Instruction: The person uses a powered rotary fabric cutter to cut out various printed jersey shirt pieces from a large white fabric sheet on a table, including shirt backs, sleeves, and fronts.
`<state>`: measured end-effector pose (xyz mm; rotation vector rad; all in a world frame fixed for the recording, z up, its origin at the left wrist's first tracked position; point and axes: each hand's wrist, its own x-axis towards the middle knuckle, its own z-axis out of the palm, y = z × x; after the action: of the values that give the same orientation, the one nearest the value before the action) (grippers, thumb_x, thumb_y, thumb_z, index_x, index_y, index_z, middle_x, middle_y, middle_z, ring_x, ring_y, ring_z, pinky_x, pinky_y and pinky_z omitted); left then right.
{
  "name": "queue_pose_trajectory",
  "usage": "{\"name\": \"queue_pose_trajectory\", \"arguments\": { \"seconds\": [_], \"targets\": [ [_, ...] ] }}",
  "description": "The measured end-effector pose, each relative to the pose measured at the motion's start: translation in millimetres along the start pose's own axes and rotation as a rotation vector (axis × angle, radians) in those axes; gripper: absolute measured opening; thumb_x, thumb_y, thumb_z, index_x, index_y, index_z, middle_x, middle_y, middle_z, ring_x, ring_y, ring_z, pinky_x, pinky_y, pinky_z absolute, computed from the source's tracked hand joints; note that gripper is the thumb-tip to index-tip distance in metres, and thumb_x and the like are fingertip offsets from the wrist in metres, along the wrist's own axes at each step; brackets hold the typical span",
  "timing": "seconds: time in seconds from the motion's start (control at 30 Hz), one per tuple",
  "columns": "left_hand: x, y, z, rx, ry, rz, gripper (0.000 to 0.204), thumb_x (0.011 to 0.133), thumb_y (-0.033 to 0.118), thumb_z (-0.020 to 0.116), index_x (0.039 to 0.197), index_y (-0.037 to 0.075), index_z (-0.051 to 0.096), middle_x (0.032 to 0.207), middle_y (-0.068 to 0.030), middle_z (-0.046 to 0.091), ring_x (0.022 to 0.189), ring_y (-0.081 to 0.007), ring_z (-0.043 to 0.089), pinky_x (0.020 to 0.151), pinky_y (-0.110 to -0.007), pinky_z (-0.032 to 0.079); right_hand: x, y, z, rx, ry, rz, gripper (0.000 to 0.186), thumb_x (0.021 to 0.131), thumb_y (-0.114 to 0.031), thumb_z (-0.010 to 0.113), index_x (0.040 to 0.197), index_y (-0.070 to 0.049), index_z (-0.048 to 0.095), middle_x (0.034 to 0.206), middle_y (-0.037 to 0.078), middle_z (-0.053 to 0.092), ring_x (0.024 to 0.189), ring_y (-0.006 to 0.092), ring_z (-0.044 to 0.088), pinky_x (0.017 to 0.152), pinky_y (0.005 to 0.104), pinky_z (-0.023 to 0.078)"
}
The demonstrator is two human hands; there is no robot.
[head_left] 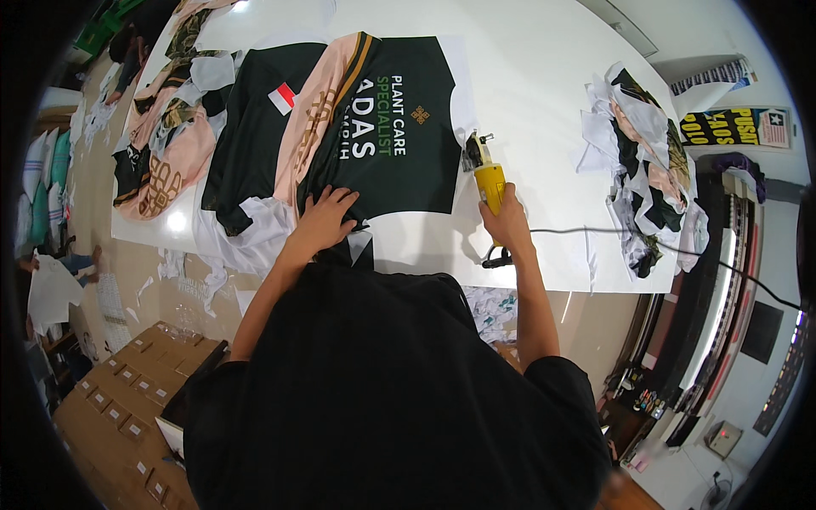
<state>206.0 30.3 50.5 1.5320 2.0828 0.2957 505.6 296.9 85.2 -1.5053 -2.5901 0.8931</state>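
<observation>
On the white tabletop [544, 93] lie dark green printed fabric panels [425, 183] with a pink, gold-edged patterned strip [310, 119] across them and a red-and-white patch [281, 98] on the left piece. My left hand [327, 217] rests on the fabric at the strip's lower end, fingers apart. My right hand [508, 219] grips a yellow electric cutting tool [490, 185], whose metal head is just beside the main panel's right edge. A black cord [578, 229] runs from the tool off to the right.
Mixed fabric piles [166, 161] [646, 161] lie at both ends of the table. Cardboard boxes [127, 399] stand on the floor at lower left. Another person's hand [93, 255] shows at far left. Long rolls [722, 280] stand along the right side.
</observation>
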Motion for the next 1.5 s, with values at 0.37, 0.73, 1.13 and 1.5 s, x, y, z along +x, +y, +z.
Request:
{"name": "queue_pose_trajectory", "arguments": {
  "seconds": [0.37,0.73,1.13,1.5],
  "targets": [
    [6,18,7,0.013,0.039,-0.14,0.047,0.089,0.03,0.073,0.128,0.004,0.065,0.147,-0.0093,0.047,0.145,-0.0406,0.038,0.11,-0.072,0.035,23,14,-16,-0.044,-0.069,-0.118,0.048,0.089,-0.025,0.066,0.121,0.0,0.041,0.104,0.034,0.065,0.093,0.0533,0.066,0.081,0.0585,0.054],
    [6,23,22,-0.075,0.154,-0.209,0.041,0.088,0.029,0.075,0.121,0.004,0.069,0.144,-0.0077,0.05,0.146,-0.0349,0.038,0.109,-0.071,0.036,39,18,-16,-0.07,-0.062,-0.221,0.046,0.089,-0.026,0.065,0.118,0.0,0.042,0.101,0.034,0.065,0.091,0.0523,0.067,0.08,0.058,0.055],
    [16,23,1,0.027,-0.018,-0.194,0.044,0.089,0.032,0.075,0.123,0.004,0.069,0.139,-0.0102,0.053,0.137,-0.0338,0.049,0.102,-0.06,0.046,56,-21,-3,-0.055,-0.029,-0.107,0.051,0.089,-0.028,0.071,0.117,0.003,0.041,0.101,0.038,0.067,0.092,0.0532,0.068,0.08,0.0542,0.057],
    [38,0,-23,0.041,-0.172,-0.051,0.047,0.092,0.043,0.068,0.118,0.004,0.069,0.125,-0.0162,0.063,0.112,-0.0369,0.066,0.092,-0.052,0.054,92,-56,17,-0.023,0.081,-0.039,0.052,0.088,-0.028,0.071,0.114,0.004,0.04,0.097,0.039,0.067,0.09,0.0545,0.068,0.079,0.0553,0.057]
  ]
}}
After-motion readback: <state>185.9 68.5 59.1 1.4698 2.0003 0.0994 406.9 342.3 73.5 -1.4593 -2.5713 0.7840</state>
